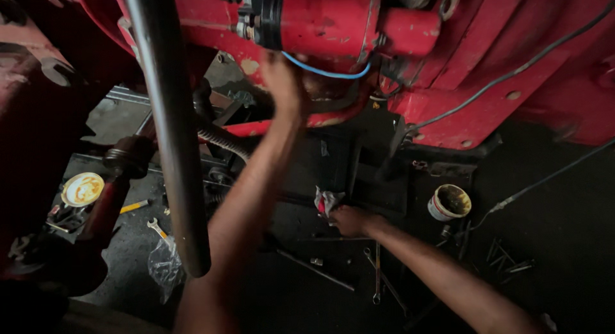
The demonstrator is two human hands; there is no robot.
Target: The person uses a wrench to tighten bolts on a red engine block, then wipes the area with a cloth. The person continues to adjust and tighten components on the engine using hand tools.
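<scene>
My left hand (282, 84) reaches up to the underside of a red cylindrical part (327, 20) on a red machine, just below a blue wire (327, 71). Its fingers press against the metal there; whether they grip anything is hidden. My right hand (349, 220) is down near the dark floor, closed on a crumpled red and white rag (327, 201).
A grey steel pipe (170, 129) runs down the left in front of my arm. Several wrenches (377, 270) lie on the floor. A small tub of grease (450, 203) stands at right, its lid (82, 189) at left, a plastic bag (165, 265) near the pipe's end.
</scene>
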